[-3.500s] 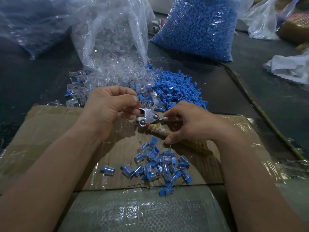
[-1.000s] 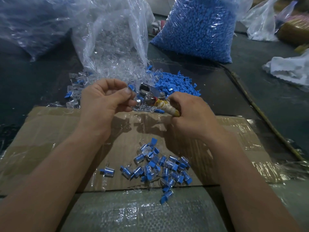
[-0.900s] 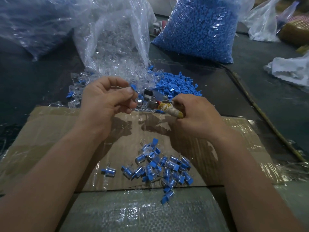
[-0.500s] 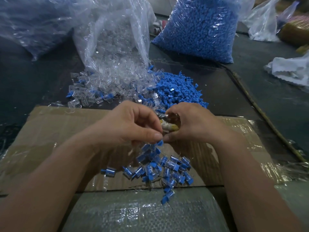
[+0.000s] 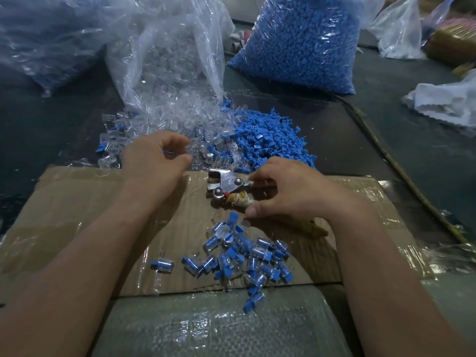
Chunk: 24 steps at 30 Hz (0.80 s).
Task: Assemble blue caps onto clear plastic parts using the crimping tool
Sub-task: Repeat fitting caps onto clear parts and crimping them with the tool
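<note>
My right hand grips the crimping tool, whose metal jaws point left over the cardboard sheet. My left hand hovers at the near edge of the clear plastic parts pile, fingers curled, with something small and bluish between thumb and fingers; what it is cannot be made out. Loose blue caps lie heaped to the right of the clear parts. A cluster of assembled blue-capped pieces lies on the cardboard below the tool.
An open clear bag spills the clear parts at the back. A full bag of blue caps stands behind right. More plastic bags and white cloth lie far right. A woven sack lies nearest me.
My left hand has moved from over the assembled cluster up and left to the clear parts pile. The tool's jaws, hidden between my hands before, now show pointing left.
</note>
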{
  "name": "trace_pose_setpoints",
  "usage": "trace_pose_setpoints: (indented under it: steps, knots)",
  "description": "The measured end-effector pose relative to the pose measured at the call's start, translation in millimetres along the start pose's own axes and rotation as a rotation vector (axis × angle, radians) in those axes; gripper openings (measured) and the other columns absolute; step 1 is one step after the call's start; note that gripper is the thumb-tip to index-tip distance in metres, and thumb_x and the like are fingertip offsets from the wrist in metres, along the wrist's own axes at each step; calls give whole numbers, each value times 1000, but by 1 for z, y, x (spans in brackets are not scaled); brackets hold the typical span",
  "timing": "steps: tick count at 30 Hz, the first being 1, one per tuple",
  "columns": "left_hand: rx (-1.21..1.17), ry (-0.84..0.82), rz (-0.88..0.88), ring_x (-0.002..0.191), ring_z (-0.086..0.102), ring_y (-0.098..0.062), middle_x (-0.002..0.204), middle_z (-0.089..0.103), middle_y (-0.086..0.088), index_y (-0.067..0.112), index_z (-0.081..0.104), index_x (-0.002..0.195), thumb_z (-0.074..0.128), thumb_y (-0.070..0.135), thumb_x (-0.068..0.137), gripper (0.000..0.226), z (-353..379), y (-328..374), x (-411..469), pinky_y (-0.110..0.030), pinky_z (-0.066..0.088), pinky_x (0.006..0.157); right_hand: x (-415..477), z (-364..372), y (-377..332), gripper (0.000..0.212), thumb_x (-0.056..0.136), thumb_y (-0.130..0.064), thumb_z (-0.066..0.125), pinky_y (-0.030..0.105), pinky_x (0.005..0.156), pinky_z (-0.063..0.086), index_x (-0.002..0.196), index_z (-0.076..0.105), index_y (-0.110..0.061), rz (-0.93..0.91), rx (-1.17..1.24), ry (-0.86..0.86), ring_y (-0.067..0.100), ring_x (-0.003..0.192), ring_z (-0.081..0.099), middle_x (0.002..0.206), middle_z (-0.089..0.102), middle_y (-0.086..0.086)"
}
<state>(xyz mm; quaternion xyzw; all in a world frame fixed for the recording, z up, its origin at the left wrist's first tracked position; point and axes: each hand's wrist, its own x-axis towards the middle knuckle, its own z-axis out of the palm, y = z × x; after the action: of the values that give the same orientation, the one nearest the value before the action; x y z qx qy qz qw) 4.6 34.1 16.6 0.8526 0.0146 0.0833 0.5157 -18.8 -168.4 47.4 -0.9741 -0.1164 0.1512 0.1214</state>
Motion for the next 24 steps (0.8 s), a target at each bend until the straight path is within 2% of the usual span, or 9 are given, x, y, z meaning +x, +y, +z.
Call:
trace_pose_setpoints:
  steps: [1,4,8,10,12,14,19,21,24]
  knots:
    - [103,14,51,90,59,-16,105,63,-7,15,63,112,67,9,81,32,1,-4,3,-36,46,93,0,0,1,66,67,-65,61,27,72,35,121,52,-29,1,7,6,7,92,43,94,43,-17]
    - [342,0,202,95,45,-11,123,47,-8,20,53,127,66,14,82,48,6,-11,9,-25,32,90,0,-2,1,57,71,-66,56,26,71,39,114,57,-29,-2,38,32,4,86,45,88,45,-21]
    - [464,-135,175,125,35,-21,137,34,-5,22,40,138,62,21,85,57,9,-18,13,-35,25,106,1,-1,0,51,73,-62,55,33,80,47,109,61,-27,21,75,90,8,89,52,94,55,-13]
    - [475,-158,194,122,38,-20,131,41,-5,22,48,132,61,21,86,48,10,-18,14,-32,26,103,2,0,1,41,78,-56,56,32,77,47,103,63,-25,25,94,140,9,87,54,92,59,-12]
    - [485,-160,239,112,43,-19,117,51,-6,19,60,118,60,19,87,31,9,-16,14,-25,27,91,2,-1,2,30,83,-50,57,30,74,46,98,64,-25,35,115,199,8,85,55,88,59,-12]
    - [499,-163,267,104,46,-18,106,54,-5,18,66,107,60,18,87,21,9,-15,14,-24,27,83,2,-2,4,23,85,-45,57,30,75,47,94,65,-25,52,139,268,8,83,55,84,58,-13]
    - [474,-113,258,101,50,-19,104,59,-7,13,68,106,61,11,85,22,8,-10,13,-26,32,86,4,-3,9,18,87,-37,58,25,67,42,90,69,-22,105,163,424,6,74,55,72,55,-15]
    - [463,-92,257,97,50,-18,98,60,-5,11,68,107,62,7,84,24,6,-10,13,-28,34,87,4,-2,10,16,88,-34,58,21,60,39,86,69,-22,117,184,459,1,68,53,67,53,-19]
    - [431,-40,259,90,52,-19,92,61,-6,8,70,102,64,8,83,19,5,-8,12,-28,35,86,5,-2,13,15,88,-33,58,21,58,39,83,68,-22,136,207,500,-2,66,52,65,52,-21]
